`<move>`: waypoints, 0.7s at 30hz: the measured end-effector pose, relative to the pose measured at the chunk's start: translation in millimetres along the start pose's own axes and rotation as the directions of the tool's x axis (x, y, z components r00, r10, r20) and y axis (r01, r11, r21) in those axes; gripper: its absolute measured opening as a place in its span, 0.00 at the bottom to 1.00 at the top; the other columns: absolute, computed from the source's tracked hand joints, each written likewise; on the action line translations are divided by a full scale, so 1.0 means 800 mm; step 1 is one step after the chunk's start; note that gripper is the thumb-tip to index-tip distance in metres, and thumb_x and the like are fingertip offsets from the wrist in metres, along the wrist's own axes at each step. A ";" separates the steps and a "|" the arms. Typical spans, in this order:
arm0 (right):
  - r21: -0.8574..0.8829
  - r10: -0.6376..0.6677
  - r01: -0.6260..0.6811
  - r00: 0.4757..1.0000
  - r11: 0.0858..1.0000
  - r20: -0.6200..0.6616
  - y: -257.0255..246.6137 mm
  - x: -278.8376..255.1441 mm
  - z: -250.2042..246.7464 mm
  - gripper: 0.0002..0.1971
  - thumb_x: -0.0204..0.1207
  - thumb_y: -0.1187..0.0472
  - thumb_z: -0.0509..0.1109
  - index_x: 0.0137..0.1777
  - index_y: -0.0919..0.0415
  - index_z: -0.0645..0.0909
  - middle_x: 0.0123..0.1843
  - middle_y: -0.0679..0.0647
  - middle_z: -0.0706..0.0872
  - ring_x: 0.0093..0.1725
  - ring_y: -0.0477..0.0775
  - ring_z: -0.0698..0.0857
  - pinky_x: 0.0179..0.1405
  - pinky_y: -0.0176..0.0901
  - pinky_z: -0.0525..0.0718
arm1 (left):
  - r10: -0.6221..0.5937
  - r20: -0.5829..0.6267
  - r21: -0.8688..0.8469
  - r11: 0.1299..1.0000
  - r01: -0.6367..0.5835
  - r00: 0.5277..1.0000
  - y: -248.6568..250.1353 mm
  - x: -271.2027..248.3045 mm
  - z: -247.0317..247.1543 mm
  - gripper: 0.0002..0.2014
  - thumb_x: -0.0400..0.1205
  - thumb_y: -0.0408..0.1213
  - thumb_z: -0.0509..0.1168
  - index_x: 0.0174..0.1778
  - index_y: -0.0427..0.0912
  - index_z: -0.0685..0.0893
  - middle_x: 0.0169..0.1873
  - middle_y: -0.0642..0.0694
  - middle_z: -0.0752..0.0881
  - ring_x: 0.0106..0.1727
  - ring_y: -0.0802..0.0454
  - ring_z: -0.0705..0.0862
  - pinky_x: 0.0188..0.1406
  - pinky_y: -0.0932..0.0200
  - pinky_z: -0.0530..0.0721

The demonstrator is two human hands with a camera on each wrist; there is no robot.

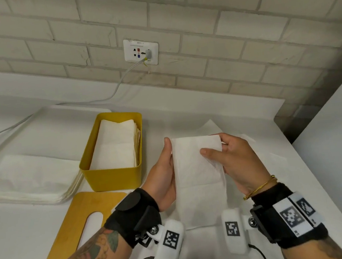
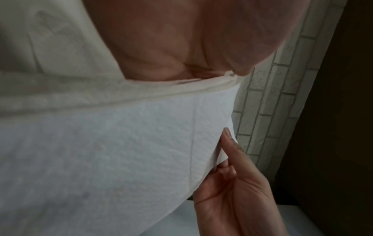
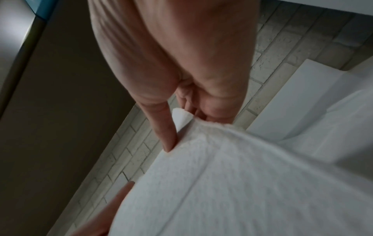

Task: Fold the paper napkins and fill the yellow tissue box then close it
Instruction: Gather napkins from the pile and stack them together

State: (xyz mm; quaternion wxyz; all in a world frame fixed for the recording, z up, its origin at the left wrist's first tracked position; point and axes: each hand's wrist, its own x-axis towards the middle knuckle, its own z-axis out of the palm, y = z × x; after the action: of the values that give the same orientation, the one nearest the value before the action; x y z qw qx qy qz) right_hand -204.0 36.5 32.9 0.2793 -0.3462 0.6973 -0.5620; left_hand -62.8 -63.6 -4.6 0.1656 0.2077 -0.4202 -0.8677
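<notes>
The fingers (image 3: 167, 132) of the right hand (image 1: 240, 162) curl round the right edge of a folded paper napkin (image 1: 198, 168), thumb laid across its upper face, pinching it. The left hand (image 1: 164, 172) grips the napkin's left edge, thumb up along that edge and the remaining fingers hidden behind the paper. The napkin is a long white strip held above the tabletop (image 1: 249, 116); its long axis runs away from the person toward the brick wall (image 1: 218, 28), with the far short edge raised and the near end trailing down onto flat sheets (image 1: 210, 242) lying under the hands.

Taking the yellow tissue box (image 1: 111, 178) as the landmark: the held napkin is just to its right, apart from it. The box stands open, its long axis also pointing toward the wall, and a stack of folded napkins (image 1: 116, 144) fills it close to the rim. Left of the box, touching its near-left corner, lies a pile of unfolded napkins (image 1: 28, 179). In front of the box, the wooden lid (image 1: 83, 205) with a slot lies flat. Right of the box, beyond the hands, the white tabletop runs on to its right edge. Behind the box a wall socket (image 1: 141, 51) holds a plugged cable (image 1: 116, 86).
</notes>
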 end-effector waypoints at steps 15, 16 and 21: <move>0.028 0.088 -0.087 0.996 0.996 -0.015 0.027 -0.002 0.011 0.20 0.68 0.59 0.86 0.59 0.56 0.86 0.52 0.52 0.94 0.53 0.56 0.93 0.60 0.61 0.89 | 0.038 -0.070 0.125 0.992 -0.029 0.997 0.011 0.008 0.001 0.24 0.91 0.53 0.53 0.73 0.40 0.82 0.63 0.40 0.90 0.65 0.43 0.89 0.69 0.44 0.84; 0.012 0.120 -0.120 0.993 0.993 0.002 0.034 -0.008 0.012 0.21 0.67 0.60 0.87 0.58 0.56 0.85 0.52 0.53 0.95 0.53 0.56 0.94 0.59 0.61 0.90 | 0.048 -0.098 0.114 0.993 -0.036 0.994 0.014 0.010 0.000 0.25 0.91 0.53 0.54 0.73 0.39 0.81 0.62 0.39 0.90 0.65 0.42 0.89 0.69 0.43 0.84; -0.071 0.286 -0.281 0.954 0.957 0.087 0.072 -0.035 0.005 0.18 0.67 0.69 0.85 0.53 0.64 0.81 0.40 0.56 0.93 0.42 0.57 0.93 0.52 0.59 0.92 | 0.107 -0.169 0.096 0.991 -0.092 0.980 0.037 0.014 -0.008 0.23 0.91 0.52 0.56 0.70 0.39 0.84 0.59 0.41 0.92 0.62 0.46 0.90 0.64 0.49 0.86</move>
State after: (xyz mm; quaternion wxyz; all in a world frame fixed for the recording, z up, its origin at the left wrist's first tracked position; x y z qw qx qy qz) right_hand -193.7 64.2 -24.4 0.3803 -0.2772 0.7414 -0.4784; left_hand -65.9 -90.5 13.0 0.2355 0.2683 -0.4518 -0.8175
